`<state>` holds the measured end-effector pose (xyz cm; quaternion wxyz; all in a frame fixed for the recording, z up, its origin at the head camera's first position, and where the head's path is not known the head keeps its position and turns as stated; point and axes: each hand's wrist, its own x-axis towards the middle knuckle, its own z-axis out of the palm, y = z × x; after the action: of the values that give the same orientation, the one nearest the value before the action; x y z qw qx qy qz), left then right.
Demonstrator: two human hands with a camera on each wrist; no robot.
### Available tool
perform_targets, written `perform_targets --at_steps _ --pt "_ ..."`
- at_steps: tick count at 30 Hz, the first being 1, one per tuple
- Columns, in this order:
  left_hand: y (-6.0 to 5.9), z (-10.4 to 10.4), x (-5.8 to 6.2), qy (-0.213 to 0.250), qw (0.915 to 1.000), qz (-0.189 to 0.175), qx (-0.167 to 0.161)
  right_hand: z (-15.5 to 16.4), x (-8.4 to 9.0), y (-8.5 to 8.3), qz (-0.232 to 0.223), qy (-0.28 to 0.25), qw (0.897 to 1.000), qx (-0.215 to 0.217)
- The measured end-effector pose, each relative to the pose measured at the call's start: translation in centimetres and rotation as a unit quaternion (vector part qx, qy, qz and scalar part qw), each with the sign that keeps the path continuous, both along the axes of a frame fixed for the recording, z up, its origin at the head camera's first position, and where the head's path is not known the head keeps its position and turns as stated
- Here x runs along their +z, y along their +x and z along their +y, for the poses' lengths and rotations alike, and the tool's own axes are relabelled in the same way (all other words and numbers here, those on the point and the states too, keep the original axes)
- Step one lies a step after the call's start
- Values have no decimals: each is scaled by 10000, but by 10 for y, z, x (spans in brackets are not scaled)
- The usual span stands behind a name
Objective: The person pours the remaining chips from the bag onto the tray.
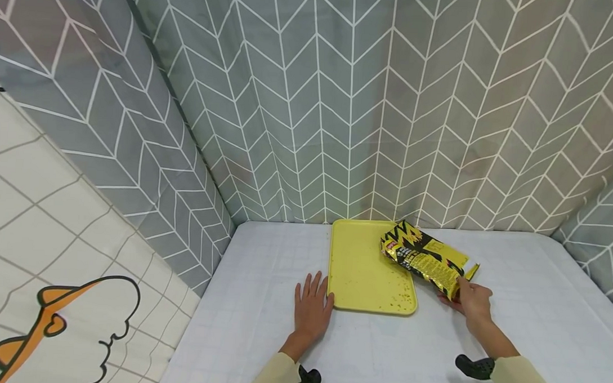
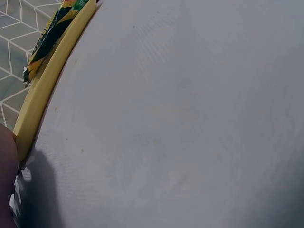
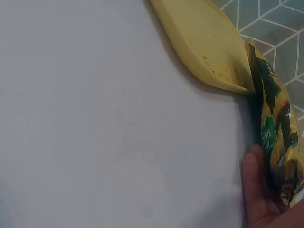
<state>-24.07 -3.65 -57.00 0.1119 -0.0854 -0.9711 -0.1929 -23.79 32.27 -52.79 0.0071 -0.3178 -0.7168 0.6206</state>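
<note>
Right hand (image 1: 472, 301) gripping snack bag (image 1: 426, 260), left hand (image 1: 312, 310) touching yellow tray (image 1: 357, 266)

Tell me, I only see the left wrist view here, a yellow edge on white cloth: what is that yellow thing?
Observer: It is a flat yellow tray lying on a white table, with crumbs scattered in it.
Operator: And the green and yellow strip at the top?
Observer: A snack bag, lying partly over the tray's right rim.
Operator: Is anyone holding it?
Observer: Yes, the right hand has its grip on the bag's near end.
Operator: What is the left hand doing?
Observer: The left hand lies flat on the table, fingers spread, by the tray's near left corner.
</note>
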Motion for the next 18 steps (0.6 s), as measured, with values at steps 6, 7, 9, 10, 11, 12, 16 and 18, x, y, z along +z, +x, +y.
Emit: perform_targets --at_steps 6,7,9,10,11,12,16,18 --pt "-2 0 0 -6 9999 -113 -14 -3 3 -1 338 -982 9945 119" --pt "-2 -1 -1 18 9999 -131 -20 -3 4 -1 364 -1121 9929 185" --pt "-3 -1 -2 78 9999 -124 -38 -1 4 -1 411 -1446 9882 294" --pt "-3 -1 -3 95 9999 -97 -48 0 4 -1 418 -1614 9854 337" --pt "-3 -1 -3 106 9999 -98 -53 1 3 -1 454 -1807 9817 386" --pt "-4 -2 -2 95 9999 -105 -57 2 3 -1 477 -2008 9777 392" --pt "-5 -3 0 35 9999 -162 -50 5 3 -2 498 -2729 9606 190" --pt "-5 -3 2 33 9999 -159 -48 5 3 -1 541 -2972 9532 118"
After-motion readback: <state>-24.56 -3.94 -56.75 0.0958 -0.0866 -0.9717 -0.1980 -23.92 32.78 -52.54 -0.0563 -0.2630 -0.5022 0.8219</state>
